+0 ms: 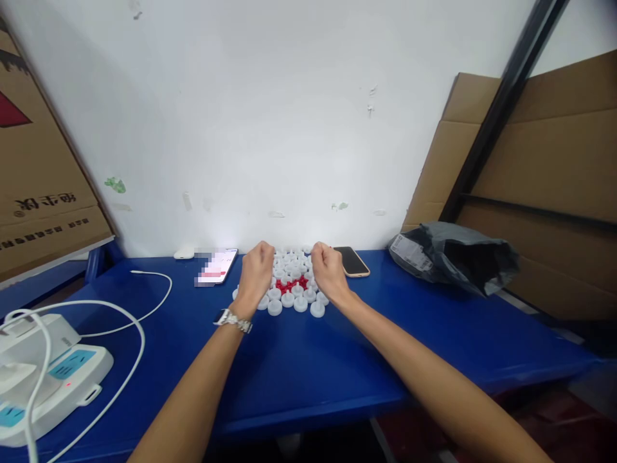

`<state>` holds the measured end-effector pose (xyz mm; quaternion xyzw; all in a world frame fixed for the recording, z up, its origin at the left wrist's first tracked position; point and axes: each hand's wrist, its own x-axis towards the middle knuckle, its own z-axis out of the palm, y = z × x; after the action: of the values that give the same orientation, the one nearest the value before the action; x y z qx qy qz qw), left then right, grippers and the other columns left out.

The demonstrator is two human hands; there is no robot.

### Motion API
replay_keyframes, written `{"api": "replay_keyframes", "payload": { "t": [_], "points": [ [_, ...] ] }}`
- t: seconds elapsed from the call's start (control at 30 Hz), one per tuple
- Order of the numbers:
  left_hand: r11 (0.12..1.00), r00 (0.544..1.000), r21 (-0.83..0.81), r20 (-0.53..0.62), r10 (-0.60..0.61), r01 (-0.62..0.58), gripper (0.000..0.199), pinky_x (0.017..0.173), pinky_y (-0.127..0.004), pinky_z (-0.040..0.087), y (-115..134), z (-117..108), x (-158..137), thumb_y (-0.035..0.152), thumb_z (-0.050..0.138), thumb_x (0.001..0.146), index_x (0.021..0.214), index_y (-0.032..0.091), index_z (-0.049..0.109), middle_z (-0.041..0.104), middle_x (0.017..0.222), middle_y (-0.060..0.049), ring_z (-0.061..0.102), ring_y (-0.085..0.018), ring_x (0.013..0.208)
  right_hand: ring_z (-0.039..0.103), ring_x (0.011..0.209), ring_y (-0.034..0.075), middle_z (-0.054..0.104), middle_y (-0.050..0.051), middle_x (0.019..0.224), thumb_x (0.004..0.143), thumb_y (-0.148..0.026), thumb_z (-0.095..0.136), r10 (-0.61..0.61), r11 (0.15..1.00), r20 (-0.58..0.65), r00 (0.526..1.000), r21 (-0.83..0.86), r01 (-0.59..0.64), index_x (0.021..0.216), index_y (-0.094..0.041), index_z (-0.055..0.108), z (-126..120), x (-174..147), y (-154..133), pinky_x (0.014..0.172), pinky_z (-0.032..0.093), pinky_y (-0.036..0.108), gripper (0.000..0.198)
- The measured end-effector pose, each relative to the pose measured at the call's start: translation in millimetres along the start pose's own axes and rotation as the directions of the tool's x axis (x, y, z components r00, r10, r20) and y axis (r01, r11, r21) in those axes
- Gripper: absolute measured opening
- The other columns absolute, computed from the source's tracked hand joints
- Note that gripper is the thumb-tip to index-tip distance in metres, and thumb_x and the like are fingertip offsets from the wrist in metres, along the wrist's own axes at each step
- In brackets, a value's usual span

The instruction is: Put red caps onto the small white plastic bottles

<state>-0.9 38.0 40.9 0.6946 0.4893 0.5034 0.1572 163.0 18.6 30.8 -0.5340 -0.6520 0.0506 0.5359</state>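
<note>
A cluster of small white plastic caps with short stems lies on the blue tabletop, near the wall. Several small red pieces sit among the caps, toward the front of the group. At the cluster's left side is my left hand, its fingers curled closed; a metal-band watch is on that wrist. My right hand is closed in the same way at the right side of the caps. Whatever the fingers of either hand hold, if anything, is hidden.
Behind my right hand lies a dark-screened phone; a lit phone and a white case are at left. A power strip with white cables fills the left front. A grey plastic bag and cardboard stand right.
</note>
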Motion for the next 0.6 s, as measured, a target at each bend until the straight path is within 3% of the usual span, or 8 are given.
{"api": "replay_keyframes", "payload": {
  "t": [0.1,0.23,0.33,0.43,0.53,0.6],
  "points": [
    [0.999,0.994,-0.047,0.105,-0.004,0.009,0.036,0.059,-0.028,0.037,-9,-5,3,0.039,0.024,0.097,0.080,0.021,0.050,0.049,0.064,0.002,0.049,-0.016,0.063,0.043,0.055,0.012,0.045,-0.003,0.055,0.096,-0.036,0.033,-0.028,0.994,0.132,0.991,-0.098,0.041,0.065,-0.021,0.040,-6,4,10,0.056,0.029,0.025,0.035],
    [0.995,0.960,-0.008,0.263,0.099,-0.101,0.034,0.078,-0.033,0.042,-12,8,1,0.042,0.026,0.098,0.094,0.021,0.054,0.058,0.083,-0.002,0.054,-0.018,0.082,0.052,0.064,0.013,0.059,-0.002,0.068,0.089,-0.035,0.050,-0.052,0.986,0.361,0.931,-0.132,0.106,0.075,-0.020,0.054,-4,6,25,0.063,0.034,0.024,0.020],
    [0.993,0.936,-0.006,0.333,0.113,-0.118,0.032,0.086,-0.036,0.042,-10,17,-2,0.043,0.034,0.097,0.107,0.021,0.055,0.060,0.097,-0.005,0.053,-0.020,0.094,0.054,0.064,0.012,0.061,-0.001,0.070,0.091,-0.038,0.046,0.029,0.999,0.374,0.927,0.020,-0.039,0.087,-0.020,0.059,-4,9,30,0.063,0.038,0.024,0.022],
    [0.992,0.916,-0.125,0.393,0.079,-0.032,0.038,0.075,-0.033,0.045,-4,24,-3,0.047,0.037,0.095,0.119,0.020,0.051,0.059,0.091,-0.004,0.055,-0.018,0.082,0.057,0.065,0.013,0.063,0.000,0.071,0.089,-0.044,0.049,0.053,0.943,0.388,0.920,0.284,-0.174,0.092,-0.018,0.058,-10,14,30,0.061,0.042,0.023,0.028],
    [0.958,0.903,-0.279,0.424,0.065,0.061,0.041,0.065,-0.028,0.045,6,31,-1,0.050,0.042,0.093,0.122,0.020,0.047,0.060,0.093,-0.003,0.055,-0.014,0.073,0.060,0.067,0.013,0.066,0.002,0.073,0.084,-0.047,0.058,0.044,0.877,0.379,0.924,0.428,-0.217,0.088,-0.016,0.061,-21,22,34,0.061,0.044,0.023,0.031],
    [0.950,0.907,-0.304,0.416,0.063,0.073,0.041,0.067,-0.028,0.046,13,36,3,0.050,0.047,0.091,0.120,0.020,0.047,0.063,0.099,-0.005,0.057,-0.015,0.080,0.061,0.068,0.014,0.067,0.003,0.074,0.083,-0.046,0.060,0.065,0.882,0.308,0.949,0.427,-0.199,0.088,-0.015,0.062,-33,30,42,0.061,0.045,0.023,0.031]
  ]
}}
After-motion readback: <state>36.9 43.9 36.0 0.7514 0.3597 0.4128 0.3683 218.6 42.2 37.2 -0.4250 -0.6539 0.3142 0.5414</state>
